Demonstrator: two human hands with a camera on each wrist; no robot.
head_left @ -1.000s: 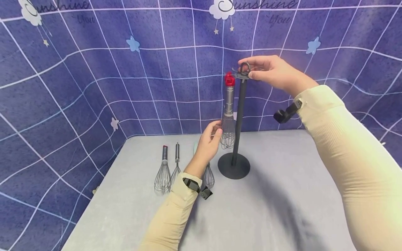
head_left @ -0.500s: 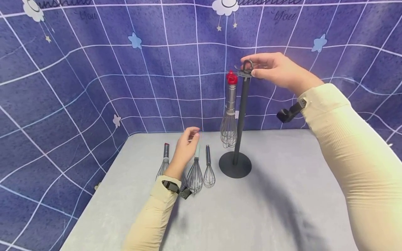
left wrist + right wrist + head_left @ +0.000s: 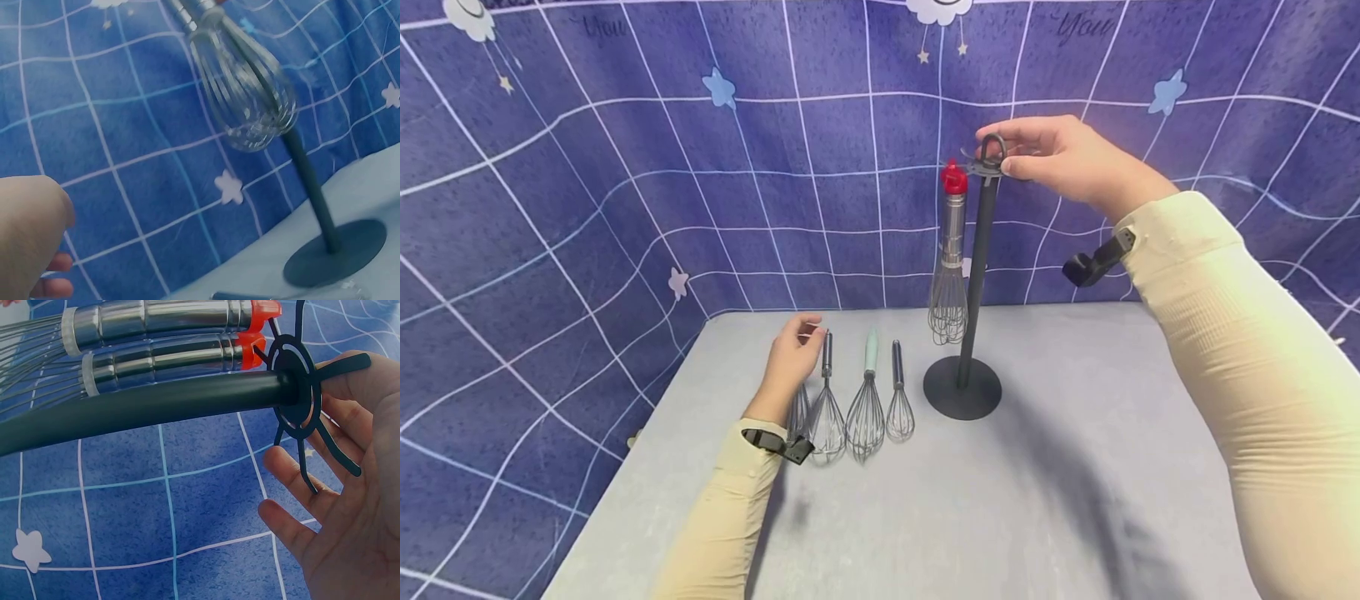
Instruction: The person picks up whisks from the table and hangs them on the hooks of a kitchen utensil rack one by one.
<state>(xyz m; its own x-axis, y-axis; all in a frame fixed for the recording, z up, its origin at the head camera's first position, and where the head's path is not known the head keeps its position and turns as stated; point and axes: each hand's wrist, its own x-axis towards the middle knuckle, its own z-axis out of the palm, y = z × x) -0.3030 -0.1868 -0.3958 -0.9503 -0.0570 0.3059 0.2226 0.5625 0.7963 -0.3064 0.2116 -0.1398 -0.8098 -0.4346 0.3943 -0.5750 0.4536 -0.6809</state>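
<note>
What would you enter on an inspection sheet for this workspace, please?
Surface: pale grey table, plain top.
Job's things: black stand on the table; two red-tipped whisks hang from its hooks; in a row lie the leftmost whisk, partly hidden, a steel-handled whisk, a mint-handled whisk and a smaller whisk.
Clutter: nothing seen.
Hands: left hand over the leftmost whisk, contact unclear; right hand holds the stand's top.
Cables: nothing seen.
Surroundings: blue gridded cloth with star-and-cloud print.

Black stand [image 3: 976, 283] upright, two red-tipped whisks [image 3: 953, 229] hanging wires-down; four loose whisks [image 3: 871, 357] lying alongside.
</note>
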